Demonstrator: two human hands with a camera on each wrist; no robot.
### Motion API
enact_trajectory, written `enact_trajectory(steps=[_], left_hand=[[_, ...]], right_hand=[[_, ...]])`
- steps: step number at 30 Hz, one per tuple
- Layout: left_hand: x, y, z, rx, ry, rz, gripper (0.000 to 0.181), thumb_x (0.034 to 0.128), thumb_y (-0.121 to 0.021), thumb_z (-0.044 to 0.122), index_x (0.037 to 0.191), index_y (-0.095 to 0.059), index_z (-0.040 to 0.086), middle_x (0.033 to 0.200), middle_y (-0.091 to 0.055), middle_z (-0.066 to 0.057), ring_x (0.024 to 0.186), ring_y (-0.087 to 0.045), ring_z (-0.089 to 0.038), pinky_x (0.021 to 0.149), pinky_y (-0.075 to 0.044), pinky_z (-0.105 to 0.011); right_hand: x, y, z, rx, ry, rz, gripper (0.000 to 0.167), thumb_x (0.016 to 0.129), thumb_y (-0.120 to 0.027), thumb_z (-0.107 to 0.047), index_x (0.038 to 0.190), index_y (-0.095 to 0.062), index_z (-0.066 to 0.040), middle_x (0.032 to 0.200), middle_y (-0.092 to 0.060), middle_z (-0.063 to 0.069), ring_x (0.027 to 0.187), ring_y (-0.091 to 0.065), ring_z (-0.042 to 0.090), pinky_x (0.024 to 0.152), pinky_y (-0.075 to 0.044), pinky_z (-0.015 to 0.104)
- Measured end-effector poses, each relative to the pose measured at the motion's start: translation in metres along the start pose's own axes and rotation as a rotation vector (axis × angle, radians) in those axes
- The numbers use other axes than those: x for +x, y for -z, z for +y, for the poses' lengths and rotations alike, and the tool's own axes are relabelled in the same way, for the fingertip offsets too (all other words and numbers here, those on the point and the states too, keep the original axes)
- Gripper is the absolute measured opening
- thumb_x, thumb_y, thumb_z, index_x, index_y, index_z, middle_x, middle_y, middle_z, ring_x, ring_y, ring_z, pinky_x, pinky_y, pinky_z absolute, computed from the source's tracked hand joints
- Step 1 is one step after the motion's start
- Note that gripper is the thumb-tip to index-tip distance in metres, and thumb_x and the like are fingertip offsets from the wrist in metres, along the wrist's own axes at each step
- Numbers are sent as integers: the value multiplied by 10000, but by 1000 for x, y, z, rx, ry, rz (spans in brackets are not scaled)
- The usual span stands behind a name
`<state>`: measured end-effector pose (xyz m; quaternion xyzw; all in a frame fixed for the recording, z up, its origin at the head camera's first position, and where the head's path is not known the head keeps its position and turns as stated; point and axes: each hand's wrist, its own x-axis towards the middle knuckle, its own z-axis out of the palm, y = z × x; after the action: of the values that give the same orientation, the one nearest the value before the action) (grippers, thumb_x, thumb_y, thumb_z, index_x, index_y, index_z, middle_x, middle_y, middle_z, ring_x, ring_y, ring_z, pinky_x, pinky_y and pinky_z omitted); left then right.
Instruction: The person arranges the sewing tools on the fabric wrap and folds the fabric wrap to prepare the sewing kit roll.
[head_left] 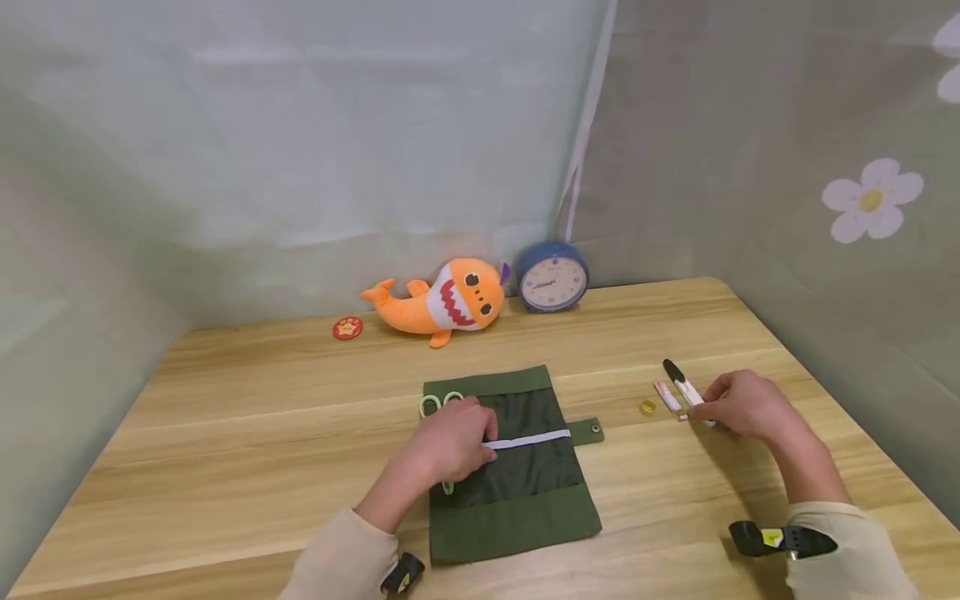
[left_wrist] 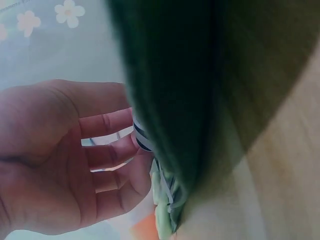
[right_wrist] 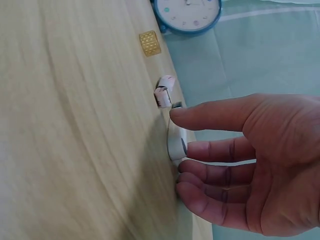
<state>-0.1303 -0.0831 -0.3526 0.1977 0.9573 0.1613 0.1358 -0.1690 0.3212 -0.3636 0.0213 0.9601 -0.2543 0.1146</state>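
A dark green fabric pouch (head_left: pixel 517 521) lies unfolded, with a white strap (head_left: pixel 532 439) across its middle. My left hand (head_left: pixel 453 437) is over its left part, thumb and fingertips pinching the strap's left end. Pale green scissors (head_left: pixel 430 406) lie partly under that hand, loops above and tip below. In the left wrist view, the pouch's blurred edge (left_wrist: pixel 165 100) hides the thumb tip of the left hand (left_wrist: pixel 65 155). At the right, my right hand (head_left: pixel 750 406) pinches a white tool (head_left: pixel 688 392) with a black end, between thumb and fingers.
Left of the white tool lie a pink-and-white tube (head_left: pixel 666 396) and a gold ring-shaped piece (head_left: pixel 647 407). Along the table's back are a red round badge (head_left: pixel 347 327), an orange plush shark (head_left: pixel 408 312) and a blue clock (head_left: pixel 553 279). Curtains hang behind and beside the table.
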Motion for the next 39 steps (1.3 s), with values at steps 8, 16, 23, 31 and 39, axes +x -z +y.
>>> enact_trajectory(steps=[8,16,23,31,39], left_hand=[[-4,-6,-7,-37,-23,53,148,887,-846,137,879,-705,93,884,-605,-15,882,-562,-196,829,-524,-428],[-10,-7,-11,-78,-19,87,142,910,-811,120,851,-682,111,867,-590,-9,857,-528,-173,793,-502,-407],[-11,-9,-13,-85,-28,105,129,919,-795,100,850,-686,104,871,-594,-18,846,-525,-173,777,-505,-408],[-8,-9,-12,-87,-42,119,118,925,-782,92,855,-687,101,884,-598,-23,851,-530,-176,783,-510,-411],[-6,-9,-9,-89,-46,107,122,928,-788,106,860,-687,102,890,-598,-22,853,-532,-175,780,-509,-407]], right_hand=[[2,-9,1,-51,8,41,279,886,-786,-269,873,-688,-8,727,-600,42,708,-544,218,616,-408,333],[4,-13,-2,19,0,60,280,918,-745,-276,934,-677,-6,725,-616,40,669,-570,192,586,-451,321],[9,-14,3,267,-36,57,320,953,-748,-202,1056,-623,74,782,-698,42,662,-660,129,591,-564,286],[15,-17,19,609,-43,94,425,1005,-707,-129,1272,-552,163,891,-722,0,757,-727,70,722,-626,267],[14,-13,26,861,16,122,178,990,-745,-129,1126,-705,-21,882,-735,-87,812,-758,71,767,-627,261]])
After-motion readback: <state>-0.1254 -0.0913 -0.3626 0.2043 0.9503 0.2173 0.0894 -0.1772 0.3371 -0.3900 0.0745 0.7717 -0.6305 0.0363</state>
